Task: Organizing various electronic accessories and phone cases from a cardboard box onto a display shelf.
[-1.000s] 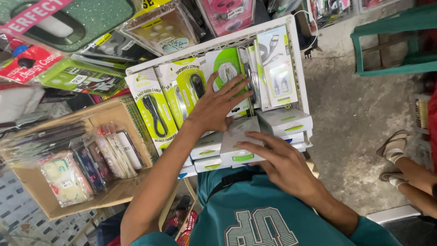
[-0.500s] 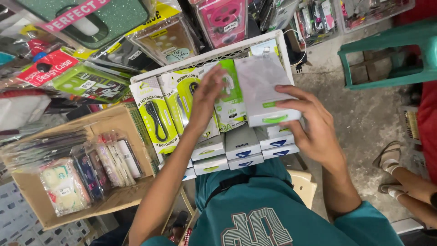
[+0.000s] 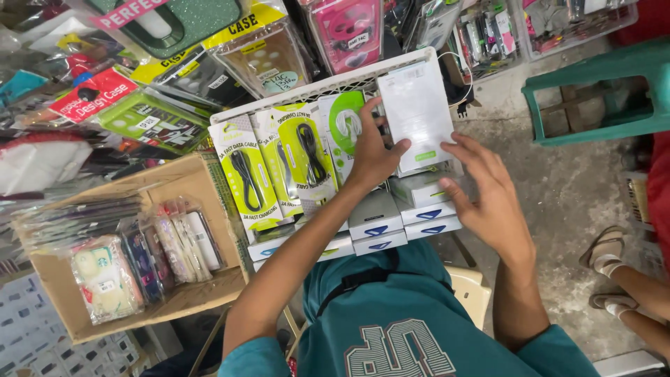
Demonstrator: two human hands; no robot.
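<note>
A white wire basket (image 3: 307, 87) rests on my lap, packed with yellow-green cable packs (image 3: 300, 153) standing upright. Small white boxes (image 3: 377, 223) are stacked along its near side. My left hand (image 3: 370, 150) pinches a flat white package (image 3: 417, 112) that stands upright at the basket's right end, thumb on its lower front and fingers behind it. Just right of that package hovers my right hand (image 3: 488, 188), fingers spread and holding nothing, over the small white boxes.
A cardboard box (image 3: 174, 178) of wrapped phone cases sits to the left. More packaged cases (image 3: 265, 56) and earphones hang along the top. A green plastic stool (image 3: 593, 77) stands on the concrete floor at right, near another person's sandalled feet (image 3: 607, 251).
My right hand lifted the flat white package off the stacked boxes, stood it upright at the basket's right end and let go. My left hand shifted right and took hold of it.
</note>
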